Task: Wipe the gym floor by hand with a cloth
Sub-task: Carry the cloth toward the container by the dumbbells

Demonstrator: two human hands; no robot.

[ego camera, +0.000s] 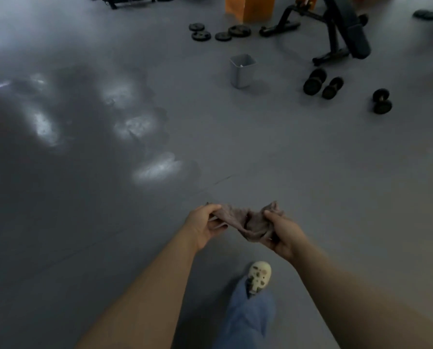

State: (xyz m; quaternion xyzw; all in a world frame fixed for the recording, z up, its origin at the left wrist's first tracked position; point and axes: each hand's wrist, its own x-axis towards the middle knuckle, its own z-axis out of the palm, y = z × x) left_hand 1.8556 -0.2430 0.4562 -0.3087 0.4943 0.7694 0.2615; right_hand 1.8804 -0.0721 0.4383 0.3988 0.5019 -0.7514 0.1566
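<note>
Fingers of both hands pinch crumpled cloth (248, 221).

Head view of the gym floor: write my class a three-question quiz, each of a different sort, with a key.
1. True or false: the cloth lies flat on the floor.
2. Which hands grip the cloth? A) left hand only B) right hand only C) both
3. Fill in: the grey bin stands ____.

Key: 1 false, it is held above the floor. 2 C. 3 upright.
</note>
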